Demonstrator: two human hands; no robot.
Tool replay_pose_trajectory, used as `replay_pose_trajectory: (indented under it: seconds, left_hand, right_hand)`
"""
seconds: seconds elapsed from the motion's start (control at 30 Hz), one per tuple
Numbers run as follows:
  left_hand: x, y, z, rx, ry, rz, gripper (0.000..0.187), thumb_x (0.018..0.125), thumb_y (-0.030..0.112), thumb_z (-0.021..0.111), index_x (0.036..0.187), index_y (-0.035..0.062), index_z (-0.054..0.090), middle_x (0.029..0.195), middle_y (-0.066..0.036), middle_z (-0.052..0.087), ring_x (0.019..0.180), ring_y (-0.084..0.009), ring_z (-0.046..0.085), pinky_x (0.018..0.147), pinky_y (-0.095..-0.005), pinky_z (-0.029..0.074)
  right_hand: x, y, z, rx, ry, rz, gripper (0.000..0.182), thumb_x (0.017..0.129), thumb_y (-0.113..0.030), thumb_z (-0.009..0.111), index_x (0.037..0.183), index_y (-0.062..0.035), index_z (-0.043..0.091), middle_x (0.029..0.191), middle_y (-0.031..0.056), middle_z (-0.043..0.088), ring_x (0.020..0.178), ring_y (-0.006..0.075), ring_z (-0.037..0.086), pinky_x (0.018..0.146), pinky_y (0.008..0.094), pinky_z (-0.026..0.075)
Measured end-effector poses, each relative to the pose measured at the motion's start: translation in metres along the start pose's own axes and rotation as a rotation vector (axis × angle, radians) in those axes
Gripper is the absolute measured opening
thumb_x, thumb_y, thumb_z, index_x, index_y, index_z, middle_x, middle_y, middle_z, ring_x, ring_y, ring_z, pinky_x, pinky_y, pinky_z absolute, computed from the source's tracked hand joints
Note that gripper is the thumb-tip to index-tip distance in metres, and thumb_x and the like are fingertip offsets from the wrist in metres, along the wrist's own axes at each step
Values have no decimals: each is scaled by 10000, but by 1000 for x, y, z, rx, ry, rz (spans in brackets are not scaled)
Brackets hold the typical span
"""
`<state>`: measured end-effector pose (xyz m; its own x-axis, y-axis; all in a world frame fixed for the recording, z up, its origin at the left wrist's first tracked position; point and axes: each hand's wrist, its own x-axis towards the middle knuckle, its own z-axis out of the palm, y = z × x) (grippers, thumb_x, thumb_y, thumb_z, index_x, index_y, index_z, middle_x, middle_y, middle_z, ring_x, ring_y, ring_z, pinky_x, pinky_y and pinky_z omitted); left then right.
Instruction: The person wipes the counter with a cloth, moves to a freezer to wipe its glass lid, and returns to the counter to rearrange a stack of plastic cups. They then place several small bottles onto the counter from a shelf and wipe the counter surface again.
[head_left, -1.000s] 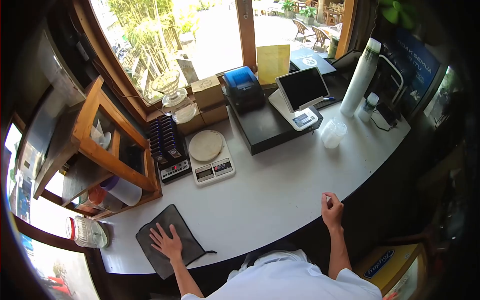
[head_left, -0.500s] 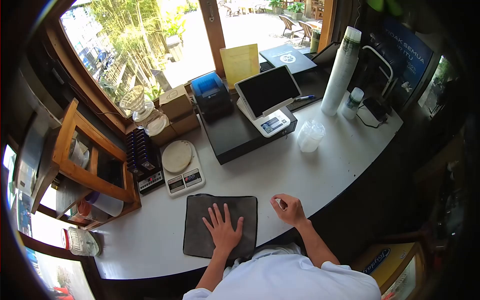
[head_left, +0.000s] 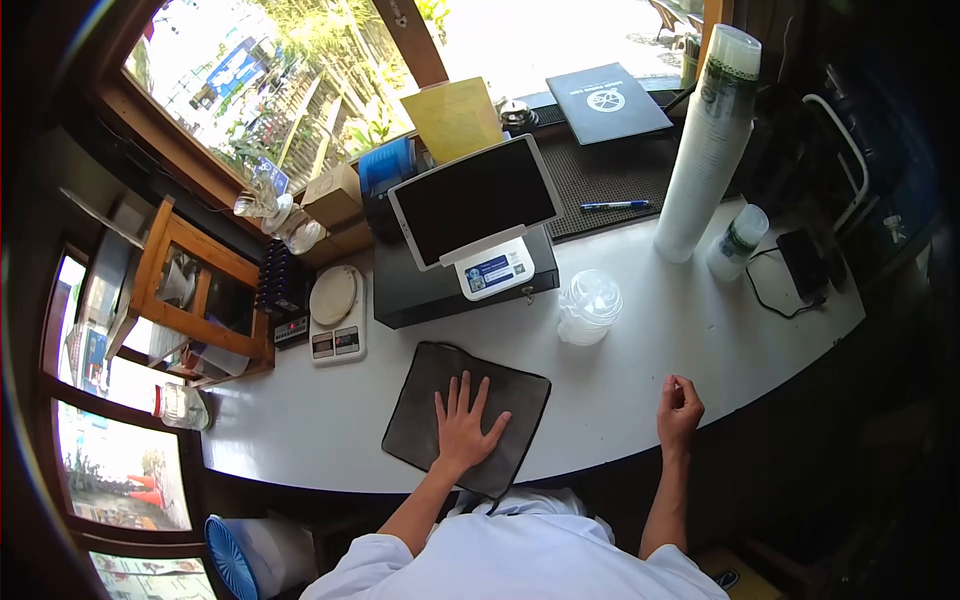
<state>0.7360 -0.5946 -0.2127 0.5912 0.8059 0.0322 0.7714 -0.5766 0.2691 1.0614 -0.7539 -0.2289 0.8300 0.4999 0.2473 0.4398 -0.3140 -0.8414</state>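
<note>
My left hand [head_left: 467,425] lies flat with its fingers spread on a dark grey cloth [head_left: 415,400], which rests at an angle on the white counter [head_left: 300,415]. To the right, near the counter's front edge, my right hand [head_left: 680,408] is curled closed with thumb and fingertips together; whatever it holds, if anything, is too small to make out. Beyond the hands stand clear plastic cups or lids [head_left: 589,308], in front of a black cash drawer [head_left: 450,295] that carries a tablet [head_left: 475,203].
A white scale [head_left: 338,330] and a wooden cabinet [head_left: 205,290] stand at the left. Tall stacked cups [head_left: 705,150], a shorter cup stack [head_left: 737,243] and a black device with a cable [head_left: 803,263] are at the right. A blue pen [head_left: 615,205] lies behind.
The camera view has shifted. My left hand and the cloth have turned together, leaving the cloth skewed. My right hand has moved right, farther from the cloth.
</note>
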Motion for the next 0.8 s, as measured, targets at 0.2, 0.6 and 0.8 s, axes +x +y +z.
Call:
replay_pose_trajectory:
  seconds: [0.2,0.6,0.8]
  left_hand:
    - [-22,-26,-11,29,62,-199,756,935,590,567,1554,188,403,1640,-194,247,1517,-393,212,1207,-608,104]
    - [-51,-74,-26,107,115,-579,761,937,531,581,1576,188,349,1656,-169,218,1530,-373,189,1224,-580,98]
    - [-45,-75,-31,81,112,-613,759,923,523,600,1567,192,373,1652,-166,235,1528,-369,201,1225,-579,101]
  right_hand:
    - [24,12,2,-130,-63,-52,241,991,-240,644,902,-19,682,538,-7,442,485,98,390,482,316,309]
    - [24,-5,4,-385,-241,-411,193,889,-245,706,922,-77,616,831,48,583,762,246,549,769,401,410]
    - [24,6,8,-560,-388,-334,325,837,-314,747,938,-100,524,931,67,523,967,301,509,871,453,346]
